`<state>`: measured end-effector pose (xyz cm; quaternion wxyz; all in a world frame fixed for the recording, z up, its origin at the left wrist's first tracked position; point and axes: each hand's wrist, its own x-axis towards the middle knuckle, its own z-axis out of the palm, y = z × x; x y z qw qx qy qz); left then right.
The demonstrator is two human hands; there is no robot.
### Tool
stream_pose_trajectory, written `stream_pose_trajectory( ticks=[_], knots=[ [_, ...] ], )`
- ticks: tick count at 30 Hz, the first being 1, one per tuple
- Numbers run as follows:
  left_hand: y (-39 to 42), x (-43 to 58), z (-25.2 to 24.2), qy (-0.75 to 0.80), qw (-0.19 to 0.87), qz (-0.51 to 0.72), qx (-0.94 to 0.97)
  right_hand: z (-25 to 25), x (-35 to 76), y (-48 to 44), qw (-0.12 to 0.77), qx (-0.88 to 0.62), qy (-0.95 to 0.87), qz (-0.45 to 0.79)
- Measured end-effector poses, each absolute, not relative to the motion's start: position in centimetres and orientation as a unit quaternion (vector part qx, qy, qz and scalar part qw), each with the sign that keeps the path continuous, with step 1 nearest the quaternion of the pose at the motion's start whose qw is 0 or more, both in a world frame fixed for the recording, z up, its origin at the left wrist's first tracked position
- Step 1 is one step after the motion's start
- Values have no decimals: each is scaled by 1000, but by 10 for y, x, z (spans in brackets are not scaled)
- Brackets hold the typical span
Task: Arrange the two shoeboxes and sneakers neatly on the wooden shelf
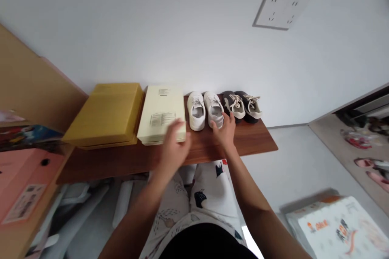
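I log my right grip (225, 132) closed partway about the heel of the nearer white shoe (212, 98), at its 11 o'clock on the bench (255, 139). Left grip (176, 147), blurred, is loosely open and empty; cream box (162, 103) at its 11 o'clock.

Top: plain black (206, 245), with a smooth, rounded lower edge
Trousers: white cloth (214, 210), loosely cut, softly creased, patterned on both legs
Right-leg print: a dark, cat-like shape (219, 169) near the knee; higher up, a second dark figure (199, 199) with pale specks
Left-leg print: fine grey line drawings (179, 187), short dark dashes and a small brownish rounded motif (169, 222)
Right hip: a dark bluish-green patch (238, 234) at the cloth's edge
Forearms: bare along the visible length
Left hand (176, 147): bare, blurred, finer detail lost
Right hand (225, 131): bare, sharper, fingers tapering to rounded tips
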<state>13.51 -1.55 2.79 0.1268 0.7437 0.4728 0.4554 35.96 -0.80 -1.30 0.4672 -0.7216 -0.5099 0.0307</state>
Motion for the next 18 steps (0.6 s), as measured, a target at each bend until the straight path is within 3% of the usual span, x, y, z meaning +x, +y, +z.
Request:
stream_pose_trajectory(
  ticks=[2,6,12,18],
  knots=[
    [-10,203,17,439,174,425,772,-13,376,7,444,-736,-504,85],
    [34,268,-8,573,182,433,672,-18,388,19,451,-744,-462,172],
    [68,259,-31,572,258,529,571,-33,393,-7,650,-641,-267,309],
    [67,276,-51,566,418,591,396,-44,378,-20,723,-549,-144,395]
  ],
)
